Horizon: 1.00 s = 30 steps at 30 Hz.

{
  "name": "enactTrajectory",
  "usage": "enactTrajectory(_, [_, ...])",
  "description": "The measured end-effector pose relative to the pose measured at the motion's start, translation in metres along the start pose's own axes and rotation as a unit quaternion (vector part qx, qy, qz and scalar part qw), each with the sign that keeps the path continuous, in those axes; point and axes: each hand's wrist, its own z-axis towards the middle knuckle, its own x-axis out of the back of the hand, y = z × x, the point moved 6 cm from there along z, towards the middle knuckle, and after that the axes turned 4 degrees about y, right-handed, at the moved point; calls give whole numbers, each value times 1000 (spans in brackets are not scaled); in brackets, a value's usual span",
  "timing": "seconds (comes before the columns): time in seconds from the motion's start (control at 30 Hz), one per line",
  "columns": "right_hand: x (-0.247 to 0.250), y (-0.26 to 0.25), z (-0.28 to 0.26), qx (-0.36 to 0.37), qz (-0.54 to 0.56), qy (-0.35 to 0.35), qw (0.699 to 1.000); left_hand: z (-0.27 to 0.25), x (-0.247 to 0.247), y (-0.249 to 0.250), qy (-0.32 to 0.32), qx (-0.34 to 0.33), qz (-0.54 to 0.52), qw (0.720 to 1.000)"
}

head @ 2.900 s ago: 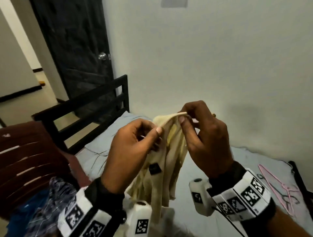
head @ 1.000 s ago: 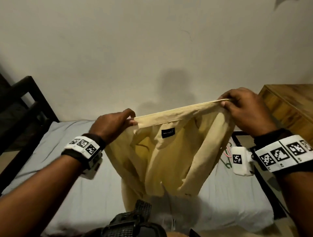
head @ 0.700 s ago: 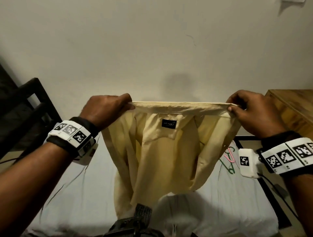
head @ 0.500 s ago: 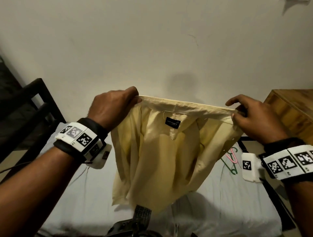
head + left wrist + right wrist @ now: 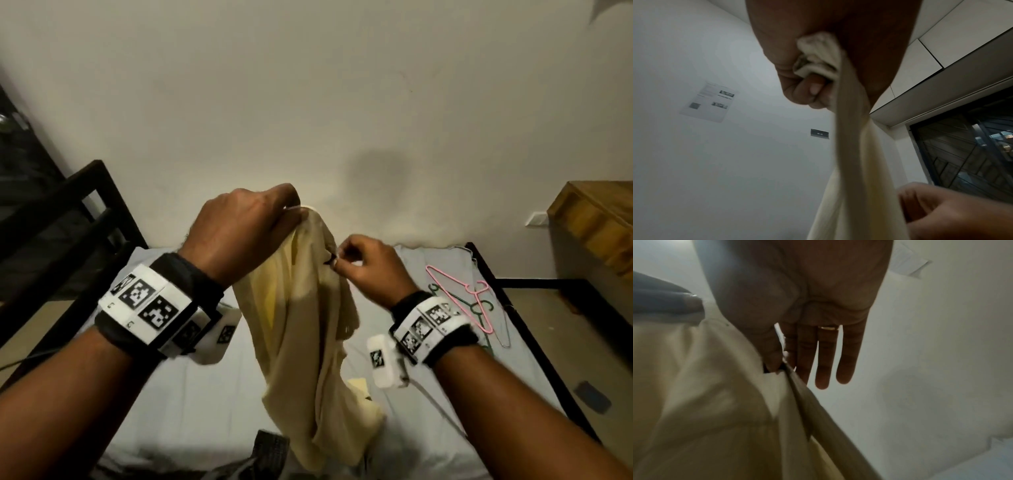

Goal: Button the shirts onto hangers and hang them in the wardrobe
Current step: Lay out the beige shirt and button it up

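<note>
A pale yellow shirt (image 5: 308,342) hangs bunched above the bed. My left hand (image 5: 291,212) grips its gathered top edge in a fist, and the left wrist view shows the cloth (image 5: 818,61) wadded inside the curled fingers. Just to the right and a little lower, my right hand (image 5: 337,258) pinches the shirt's edge beside its black label. In the right wrist view the thumb and forefinger (image 5: 777,368) pinch the fabric (image 5: 705,402) while the other fingers stay straight. A pink hanger (image 5: 459,294) and a green hanger (image 5: 476,310) lie on the bed at the right.
The bed's grey sheet (image 5: 191,394) spreads below the shirt, with a black frame (image 5: 68,205) on the left and a black rail (image 5: 534,342) on the right. A wooden cabinet (image 5: 596,219) stands at far right. A dark object (image 5: 270,452) sits at the bottom edge.
The shirt was stretched wide by its collar between both hands. The hands have come together, so it now hangs bunched from the left hand, and the right hand pinches lower, near the label.
</note>
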Motion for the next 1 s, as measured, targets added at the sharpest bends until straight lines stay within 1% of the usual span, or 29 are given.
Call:
enactTrajectory(0.07, [-4,-9,4,-10,137,-64,988,-6,7,-8,-3,4,-8,1000])
enactTrajectory(0.1, [-10,-14,6,-12,167,-98,981,-7,9,-11,-5,6,-6,1000])
enactTrajectory(0.13, [-17,-19,6,-3,146,-121,982,-9,11,-15,-7,12,-1,1000])
enactTrajectory(0.17, [-23,-23,8,16,96,-124,988,-10,11,-18,-9,15,4,1000])
enactTrajectory(0.2, [-28,-27,10,44,33,-106,993,-12,12,-22,-13,17,16,1000])
enactTrajectory(0.23, [-30,-30,15,64,-21,-72,995,-14,12,-26,-19,17,35,999])
enactTrajectory(0.3, [-22,-35,25,61,-97,1,993,-20,13,-38,-42,21,74,996])
enactTrajectory(0.37, [-6,-43,35,54,-152,49,986,-28,13,-46,-68,33,76,994])
enactTrajectory(0.43, [6,-56,45,66,-178,56,980,-40,6,-42,-103,20,24,994])
enactTrajectory(0.47, [12,-65,48,78,-176,60,979,-48,-2,-34,-138,-2,-23,990])
enactTrajectory(0.5, [18,-74,51,91,-165,66,980,-57,-13,-23,-188,-25,-84,978])
enactTrajectory(0.53, [23,-80,54,98,-142,66,983,-66,-25,-13,-235,-41,-155,959])
enactTrajectory(0.57, [26,-85,56,101,-112,62,987,-74,-35,-7,-267,-42,-228,935])
enactTrajectory(0.6, [29,-88,57,98,-81,56,990,-80,-45,-7,-271,-26,-295,916])
enactTrajectory(0.63, [32,-89,57,92,-54,51,993,-83,-51,-12,-241,7,-355,903])
enactTrajectory(0.67, [35,-87,57,86,-31,45,995,-83,-54,-20,-185,45,-404,895])
enactTrajectory(0.73, [38,-84,56,86,5,31,996,-84,-61,-40,-51,125,-458,879])
enactTrajectory(0.77, [39,-83,55,88,16,24,996,-85,-67,-49,-7,155,-464,872])
enactTrajectory(0.8, [39,-83,54,88,23,19,996,-85,-76,-54,8,177,-461,870])
enactTrajectory(0.83, [40,-84,54,89,32,16,995,-84,-87,-56,-5,191,-454,870])
enactTrajectory(0.87, [41,-86,52,91,42,17,995,-81,-96,-54,-29,193,-432,880])
enactTrajectory(0.93, [46,-89,50,95,69,22,993,-75,-113,-46,-59,159,-353,920])
enactTrajectory(0.97, [51,-89,50,95,82,28,992,-71,-118,-39,-59,143,-323,934])
enactTrajectory(1.0, [56,-87,50,92,88,37,991,-67,-120,-36,-50,144,-300,942])
